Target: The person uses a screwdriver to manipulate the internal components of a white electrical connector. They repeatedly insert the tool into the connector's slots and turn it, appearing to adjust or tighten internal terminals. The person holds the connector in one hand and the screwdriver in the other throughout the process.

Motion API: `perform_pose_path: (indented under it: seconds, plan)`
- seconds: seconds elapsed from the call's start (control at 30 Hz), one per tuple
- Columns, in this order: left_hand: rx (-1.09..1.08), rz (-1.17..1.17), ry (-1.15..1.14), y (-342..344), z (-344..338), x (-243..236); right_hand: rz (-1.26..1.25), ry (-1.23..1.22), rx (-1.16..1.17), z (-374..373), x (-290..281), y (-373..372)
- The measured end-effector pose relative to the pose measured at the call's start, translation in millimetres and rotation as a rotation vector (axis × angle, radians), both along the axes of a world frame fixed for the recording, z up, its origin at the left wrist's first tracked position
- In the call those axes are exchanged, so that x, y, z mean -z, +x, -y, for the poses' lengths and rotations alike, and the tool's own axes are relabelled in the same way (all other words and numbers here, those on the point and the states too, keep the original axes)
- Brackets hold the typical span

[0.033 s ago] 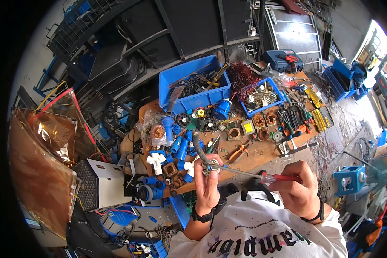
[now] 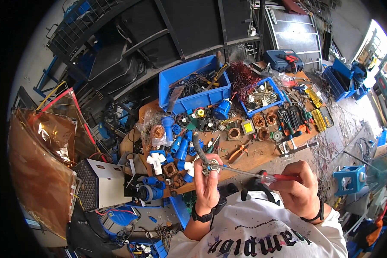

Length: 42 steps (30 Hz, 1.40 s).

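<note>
My left hand (image 2: 207, 182) is closed round the end of a thick, dark grey cable (image 2: 198, 146) above the table's near edge. The cable rises stiffly away from the fingers. A small pale and metallic fitting (image 2: 211, 167) shows at the fingertips, its kind hard to make out. My right hand (image 2: 297, 189) grips a screwdriver (image 2: 270, 177) by its clear and red handle. The long metal shaft runs leftward, and its tip meets the fitting between my left fingers.
On the wooden table (image 2: 256, 160) lie orange-handled pliers (image 2: 238, 153), blue plastic connectors (image 2: 182, 148) and rusty square parts (image 2: 234, 133). Behind them stand a large blue crate (image 2: 198, 102) of cables and a smaller blue tray (image 2: 262, 96) of metal pieces. A blue stool (image 2: 349, 180) stands at right.
</note>
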<state>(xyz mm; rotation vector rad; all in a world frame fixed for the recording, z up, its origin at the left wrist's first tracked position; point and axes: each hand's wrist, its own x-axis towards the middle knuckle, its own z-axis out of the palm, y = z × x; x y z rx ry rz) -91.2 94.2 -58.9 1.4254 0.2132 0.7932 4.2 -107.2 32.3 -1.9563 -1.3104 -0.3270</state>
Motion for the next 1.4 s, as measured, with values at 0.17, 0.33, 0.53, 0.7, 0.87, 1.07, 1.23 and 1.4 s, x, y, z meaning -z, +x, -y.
perform_pose_path:
  seconds: [0.17,0.33,0.53,0.7,0.87,1.07,1.23,1.4]
  plan:
    - [0.004,0.009,-0.003,0.6,-0.6,-1.5,-0.039,-0.011,0.019,-0.2,2.5,-1.6]
    - [0.07,0.025,-0.037,-0.3,-1.8,-1.4,-0.062,0.006,0.006,2.1,2.7,-0.4]
    - [0.077,-0.016,0.023,-2.2,-4.2,3.9,-0.108,0.007,-0.002,3.9,4.0,1.6]
    - [0.067,-0.016,0.052,-1.2,-8.4,5.5,-0.127,0.007,-0.002,10.5,3.8,4.6]
    - [0.097,-0.035,0.06,-0.3,-6.4,4.4,-0.158,0.062,-0.005,8.6,10.3,3.8]
    - [0.143,-0.046,0.068,3.0,-3.9,1.2,-0.166,0.009,-0.03,12.3,8.8,8.1]
    - [0.116,-0.055,0.08,5.1,-5.9,2.2,-0.183,-0.007,-0.008,17.9,5.4,9.7]
    - [0.202,0.004,-0.189,7.7,-5.4,-3.3,-0.341,0.107,-0.011,21.7,10.1,7.6]
